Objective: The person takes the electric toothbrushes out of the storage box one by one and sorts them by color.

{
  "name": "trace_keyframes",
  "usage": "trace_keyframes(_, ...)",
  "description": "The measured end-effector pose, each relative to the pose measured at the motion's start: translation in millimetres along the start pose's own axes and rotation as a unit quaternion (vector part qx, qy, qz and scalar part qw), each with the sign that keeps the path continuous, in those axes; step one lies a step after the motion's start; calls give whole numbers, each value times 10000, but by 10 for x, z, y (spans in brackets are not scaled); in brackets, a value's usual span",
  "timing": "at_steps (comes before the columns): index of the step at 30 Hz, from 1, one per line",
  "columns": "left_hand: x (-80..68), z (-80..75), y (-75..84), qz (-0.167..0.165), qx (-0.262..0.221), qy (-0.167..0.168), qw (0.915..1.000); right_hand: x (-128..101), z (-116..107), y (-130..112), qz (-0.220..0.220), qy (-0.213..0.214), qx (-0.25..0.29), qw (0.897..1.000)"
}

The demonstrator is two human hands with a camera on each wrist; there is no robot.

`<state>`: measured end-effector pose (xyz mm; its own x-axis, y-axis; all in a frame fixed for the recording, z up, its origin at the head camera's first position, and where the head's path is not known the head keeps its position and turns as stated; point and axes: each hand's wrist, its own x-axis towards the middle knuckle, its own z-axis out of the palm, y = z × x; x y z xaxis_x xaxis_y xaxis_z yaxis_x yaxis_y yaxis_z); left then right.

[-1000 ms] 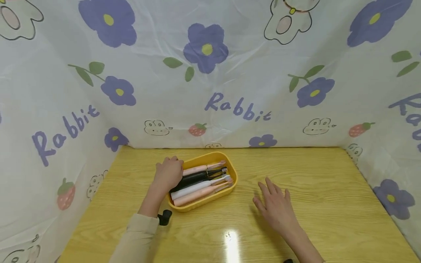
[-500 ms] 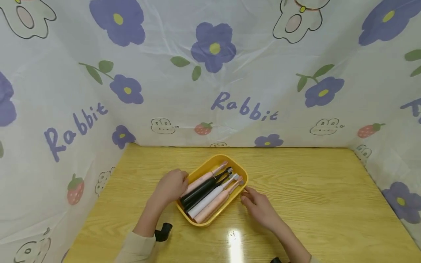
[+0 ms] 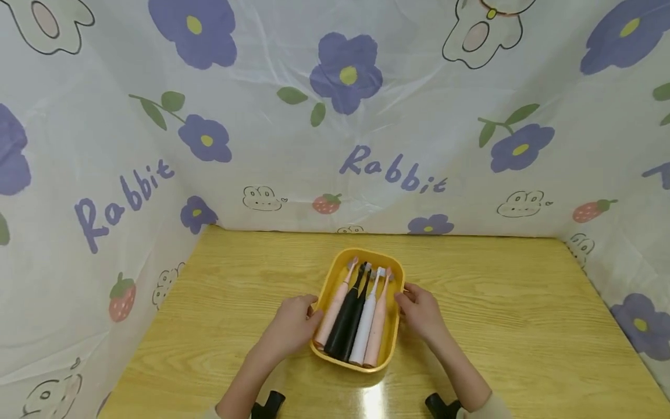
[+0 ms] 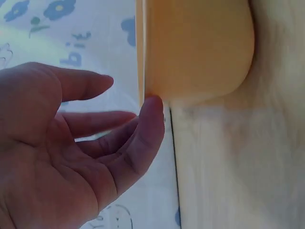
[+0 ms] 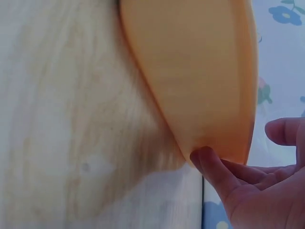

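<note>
1. Yellow plastic, the tray [image 3: 394, 326] sits near the middle of the wooden table [image 3: 513, 326], its long axis running from 6 to 12 o'clock.
2. Four electric toothbrushes lie side by side in it, heads toward 12 o'clock: a pink toothbrush [image 3: 335, 308] at the 9 o'clock side, then a black toothbrush [image 3: 349, 323], a white toothbrush [image 3: 364, 323], and a second pink toothbrush [image 3: 378, 320] at the 3 o'clock side.
3. My left hand [image 3: 290, 329] rests against the tray's 9 o'clock wall. My left wrist view shows the thumb tip [image 4: 153, 112] touching the wall just under the rim, with the fingers [image 4: 81, 83] straight and loose, not wrapped round anything.
4. My right hand [image 3: 421, 314] is at the 3 o'clock wall. In the right wrist view my thumb [image 5: 209, 167] presses the tray's side near its base, while the other fingers [image 5: 283, 131] are lightly bent and clear of the tray.
5. A white printed cloth [image 3: 366, 145] with purple flowers, strawberries and the word "Rabbit" walls the table in at 9, 12 and 3 o'clock.
</note>
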<state>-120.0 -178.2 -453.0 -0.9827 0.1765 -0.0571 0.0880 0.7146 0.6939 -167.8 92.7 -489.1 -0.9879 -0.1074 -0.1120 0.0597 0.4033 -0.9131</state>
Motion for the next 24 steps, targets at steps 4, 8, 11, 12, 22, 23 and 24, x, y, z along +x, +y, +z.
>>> trace_keyframes(4, -93, 103, 66, -75, -661, 34, 9978, 54, -53, -36, 7, 50, -242, 9997)
trace_keyframes(8, -149, 183, 94, -126, -1289, -20, 9916, 92, -84, -61, 37, -9, -321, 9995)
trace_keyframes(11, -144, 229, 93, -77, -1342, 59, 9909, 105, -97, -79, -124, 81, -394, 9991)
trace_keyframes(12, -133, 243, 91, -48, -1237, 150, 9922, 103, -98, -91, -210, 144, -427, 9988)
trace_keyframes(22, -45, 438, 31, 158, 266, 1341, 9905, 71, 50, -375, -743, -78, -301, 9968)
trace_keyframes(23, -47, 457, 29, 149, 328, 1345, 9903, 79, 75, -390, -597, -214, -314, 9975)
trace_keyframes(24, -48, 472, 26, 140, 374, 1337, 9902, 91, 100, -397, -489, -321, -345, 9977)
